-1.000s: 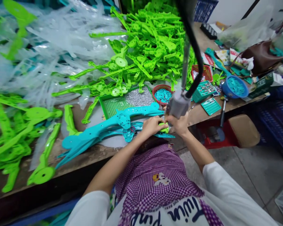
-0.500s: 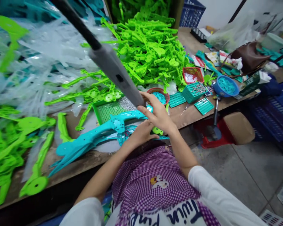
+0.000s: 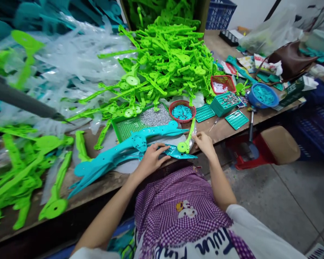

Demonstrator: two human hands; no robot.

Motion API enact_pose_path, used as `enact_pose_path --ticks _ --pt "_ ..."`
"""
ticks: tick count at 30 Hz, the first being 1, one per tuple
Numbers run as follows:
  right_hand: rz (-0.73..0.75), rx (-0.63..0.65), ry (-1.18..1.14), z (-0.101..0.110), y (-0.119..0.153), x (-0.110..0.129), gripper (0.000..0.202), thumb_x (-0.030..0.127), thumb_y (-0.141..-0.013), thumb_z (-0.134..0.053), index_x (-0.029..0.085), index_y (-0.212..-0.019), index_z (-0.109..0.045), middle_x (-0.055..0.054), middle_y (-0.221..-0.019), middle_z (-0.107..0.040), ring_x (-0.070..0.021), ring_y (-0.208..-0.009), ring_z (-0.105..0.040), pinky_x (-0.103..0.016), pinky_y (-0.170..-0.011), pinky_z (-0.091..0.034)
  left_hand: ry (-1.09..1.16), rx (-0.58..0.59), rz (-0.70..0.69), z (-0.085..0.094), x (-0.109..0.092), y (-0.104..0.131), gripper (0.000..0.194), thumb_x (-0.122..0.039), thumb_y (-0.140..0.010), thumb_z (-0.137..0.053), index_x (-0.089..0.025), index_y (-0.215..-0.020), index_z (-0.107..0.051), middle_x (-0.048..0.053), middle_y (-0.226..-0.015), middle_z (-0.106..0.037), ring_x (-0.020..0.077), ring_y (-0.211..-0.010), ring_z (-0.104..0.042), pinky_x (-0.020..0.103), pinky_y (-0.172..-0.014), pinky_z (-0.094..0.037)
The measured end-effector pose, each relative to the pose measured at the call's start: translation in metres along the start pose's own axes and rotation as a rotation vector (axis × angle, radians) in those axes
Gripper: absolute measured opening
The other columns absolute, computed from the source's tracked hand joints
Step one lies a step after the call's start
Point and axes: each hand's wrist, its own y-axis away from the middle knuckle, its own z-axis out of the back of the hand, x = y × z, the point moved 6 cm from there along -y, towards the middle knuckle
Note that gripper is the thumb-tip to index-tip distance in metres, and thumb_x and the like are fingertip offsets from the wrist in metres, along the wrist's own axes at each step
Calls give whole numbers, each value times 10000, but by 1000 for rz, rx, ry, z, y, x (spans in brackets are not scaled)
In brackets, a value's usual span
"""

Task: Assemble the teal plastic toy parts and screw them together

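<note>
Long turquoise moulded plastic parts (image 3: 116, 146) lie stacked across the front of the bench. My left hand (image 3: 152, 158) is over the nearer one, thumb and fingers gripping about its edge. To the right, my right hand (image 3: 205, 145) pinches the edge of a small light-green plastic part (image 3: 184, 146) with clear film beside it. That part lies across the right end of the turquoise ones. A grey power screwdriver (image 3: 21, 97) hangs at the left, clear of both hands, its bit pointing right.
Behind are a heap of green parts (image 3: 167, 61) and clear plastic bags (image 3: 70, 54). A green tray (image 3: 124, 129) holds small metal pieces beside a red basket (image 3: 182, 102) of turquoise bits. A hammer (image 3: 251, 126) hangs over the bench edge near a red stool (image 3: 243, 163).
The screwdriver has left my right hand and swung far to the left. My right hand has moved right and down to the small green part; my left hand stays by the turquoise parts.
</note>
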Motion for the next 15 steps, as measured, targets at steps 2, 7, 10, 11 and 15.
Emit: enact_pose_path --ticks 2,7,10,11,15 --pt "-3 -9 -28 -4 -2 2 232 422 -899 -598 204 -977 -602 18 -556 -651 -216 -744 -713 -276 -708 -441 16 -17 -6 -2 1 -2 342 -389 -911 -601 -233 -1210 -653 104 -1140 -644 248 -1054 -617 421 -902 -502" --pt "32 6 -141 -9 1 -4 218 392 -884 -616 213 -992 -554 57 -565 -640 -172 -576 -678 -266 -646 -454 1 -54 -24 -4 0 0 316 -400 -916 -592 -236 -1173 -674 103 -1112 -646 243 -1006 -620 415 -858 -502" --pt "60 0 -174 -11 4 -6 212 392 -875 -612 221 -965 -525 76 -521 -606 -163 -532 -658 -258 -597 -455 -15 -68 -46 -3 -1 1 326 -412 -921 -583 -224 -1171 -673 107 -1094 -650 239 -985 -624 409 -841 -505" --pt "58 14 -201 -12 3 -7 211 383 -869 -614 223 -958 -509 79 -524 -606 -157 -516 -650 -250 -564 -450 -19 -71 -54 -3 -1 1 328 -414 -922 -580 -220 -1171 -672 108 -1091 -651 239 -980 -626 409 -836 -506" --pt "45 154 -278 -14 -7 -11 234 375 -853 -625 225 -945 -471 84 -555 -614 -130 -440 -602 -211 -433 -394 -40 -66 -60 -5 1 -2 319 -409 -919 -588 -228 -1170 -670 106 -1084 -653 237 -973 -629 408 -824 -513"
